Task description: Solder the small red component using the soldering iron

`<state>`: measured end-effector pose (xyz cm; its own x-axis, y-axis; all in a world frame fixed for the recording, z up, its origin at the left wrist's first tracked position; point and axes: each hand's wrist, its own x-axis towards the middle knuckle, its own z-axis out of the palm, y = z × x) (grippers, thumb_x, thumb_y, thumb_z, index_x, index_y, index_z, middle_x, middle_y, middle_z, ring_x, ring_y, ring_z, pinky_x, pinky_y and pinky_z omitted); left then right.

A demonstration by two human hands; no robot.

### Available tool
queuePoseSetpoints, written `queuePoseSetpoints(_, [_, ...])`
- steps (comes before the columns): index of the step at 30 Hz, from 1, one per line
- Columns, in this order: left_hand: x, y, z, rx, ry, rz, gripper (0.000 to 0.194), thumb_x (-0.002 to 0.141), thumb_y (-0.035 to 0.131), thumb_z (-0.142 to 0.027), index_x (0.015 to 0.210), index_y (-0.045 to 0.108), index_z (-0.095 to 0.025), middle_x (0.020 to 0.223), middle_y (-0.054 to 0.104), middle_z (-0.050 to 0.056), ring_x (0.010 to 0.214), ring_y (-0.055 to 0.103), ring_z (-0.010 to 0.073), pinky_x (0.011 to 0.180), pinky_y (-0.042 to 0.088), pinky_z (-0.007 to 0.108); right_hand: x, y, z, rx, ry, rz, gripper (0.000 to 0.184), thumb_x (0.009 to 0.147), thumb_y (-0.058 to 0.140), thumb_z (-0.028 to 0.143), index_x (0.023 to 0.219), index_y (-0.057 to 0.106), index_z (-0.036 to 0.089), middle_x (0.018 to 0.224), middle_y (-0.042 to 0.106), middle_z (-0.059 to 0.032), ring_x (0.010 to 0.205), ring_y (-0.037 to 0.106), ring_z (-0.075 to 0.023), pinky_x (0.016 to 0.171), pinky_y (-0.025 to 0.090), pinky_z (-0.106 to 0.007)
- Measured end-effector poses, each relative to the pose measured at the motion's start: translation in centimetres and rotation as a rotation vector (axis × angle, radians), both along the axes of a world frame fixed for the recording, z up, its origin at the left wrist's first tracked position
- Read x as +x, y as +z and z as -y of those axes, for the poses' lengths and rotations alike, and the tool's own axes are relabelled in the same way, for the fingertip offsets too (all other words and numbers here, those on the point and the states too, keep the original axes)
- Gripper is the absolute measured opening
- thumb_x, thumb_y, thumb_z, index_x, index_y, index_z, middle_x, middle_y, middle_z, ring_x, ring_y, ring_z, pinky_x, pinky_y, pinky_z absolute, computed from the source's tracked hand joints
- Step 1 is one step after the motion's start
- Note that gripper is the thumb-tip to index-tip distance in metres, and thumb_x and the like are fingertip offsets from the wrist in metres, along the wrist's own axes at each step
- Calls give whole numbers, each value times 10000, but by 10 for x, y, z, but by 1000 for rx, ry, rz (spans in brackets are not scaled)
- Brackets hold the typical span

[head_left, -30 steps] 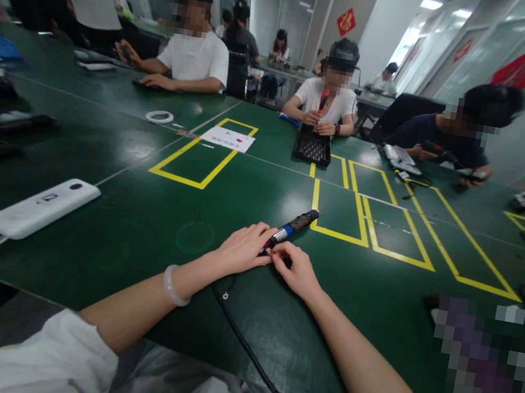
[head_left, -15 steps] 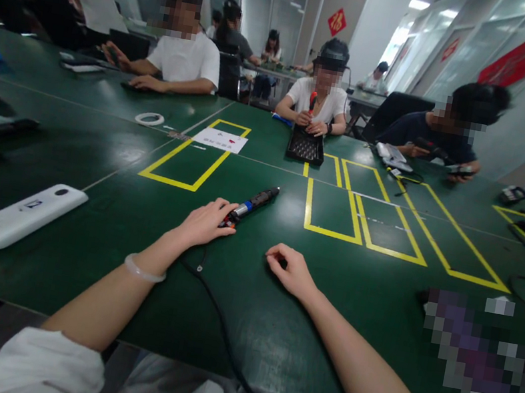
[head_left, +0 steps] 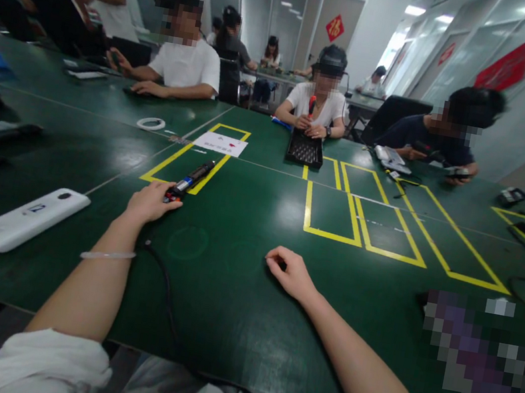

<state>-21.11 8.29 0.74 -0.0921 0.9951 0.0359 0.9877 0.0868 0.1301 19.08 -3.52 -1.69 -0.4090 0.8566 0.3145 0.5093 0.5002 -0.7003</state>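
My left hand is closed around the rear end of a black, corded electric screwdriver with a silver and blue band. The screwdriver lies low over the table, its tip pointing away and to the right, partly inside a yellow taped rectangle. A black cable trails from near my left wrist toward the table's front edge. On the bare tabletop, my right hand rests with curled fingers, the thumb against the index finger, and nothing shows in it.
At the left lies a white power bank-like device with a cable. A printed paper and a white ring sit farther back. Across the table, a person holds a red-handled tool over a black tray. Yellow tape outlines mark the right side.
My left hand has moved left with the electric screwdriver, bringing it from mid-table to the left taped rectangle. The cable has shifted left too. My right hand has stayed in place.
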Motion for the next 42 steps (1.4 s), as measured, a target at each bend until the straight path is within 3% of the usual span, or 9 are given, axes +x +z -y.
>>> queuePoseSetpoints(6, [12,5,10,172,36,-80,669,790,578,-511,1343,449,-159,1294,527,183,1130,537,362,901,440,451,0,1,0,-4,2,-2,83,881,534,185,862,615,180,785,639,-16,722,577,-146,694,424,-253])
queuePoseSetpoints(14, [28,17,21,175,58,-113,319,844,502,-436,946,638,-166,1037,632,145,948,593,327,811,445,421,0,0,0,-4,5,5,79,880,534,180,864,612,179,777,632,-16,715,569,-147,695,417,-256])
queuePoseSetpoints(19, [39,19,24,310,49,-66,319,879,454,-399,975,631,-153,1004,650,153,944,597,312,845,432,419,0,0,-1,-1,4,4,83,881,530,188,855,609,184,769,623,-14,708,563,-148,683,414,-256])
queuePoseSetpoints(22, [63,19,27,318,-125,213,342,903,432,-418,1057,596,-161,979,668,114,894,627,252,818,458,360,-1,0,-1,-6,8,-4,90,884,522,191,856,607,185,771,622,-16,708,564,-148,689,420,-259])
queuePoseSetpoints(26, [115,16,43,57,-506,688,355,894,482,-448,1055,603,-156,948,688,70,848,650,180,785,478,279,-2,0,-1,-23,10,-17,76,879,521,194,865,595,188,756,613,-10,700,567,-145,690,429,-261])
queuePoseSetpoints(31, [170,16,75,-246,-835,755,370,909,488,-369,1203,608,-179,1013,678,64,876,624,155,778,459,249,-2,-3,0,-75,39,-99,284,858,557,188,1136,505,199,797,606,11,673,566,-123,677,452,-245])
queuePoseSetpoints(33, [180,15,83,-319,-885,762,437,909,499,-347,1313,527,-182,978,670,56,861,613,146,768,452,241,-2,-4,0,-86,80,-98,333,849,581,191,1170,492,201,808,606,11,678,571,-122,670,457,-240])
queuePoseSetpoints(36, [186,12,89,-370,-914,788,544,910,504,-327,1423,386,-189,933,652,37,836,600,134,771,449,243,-3,-6,-1,-53,120,-46,215,858,581,195,1072,555,199,808,609,1,702,571,-127,692,458,-248])
queuePoseSetpoints(42, [187,10,89,-392,-914,824,563,916,484,-323,1446,326,-218,968,648,37,866,608,139,796,460,270,-2,-4,0,-43,104,4,96,853,603,228,936,572,192,794,617,-6,707,564,-134,676,451,-250])
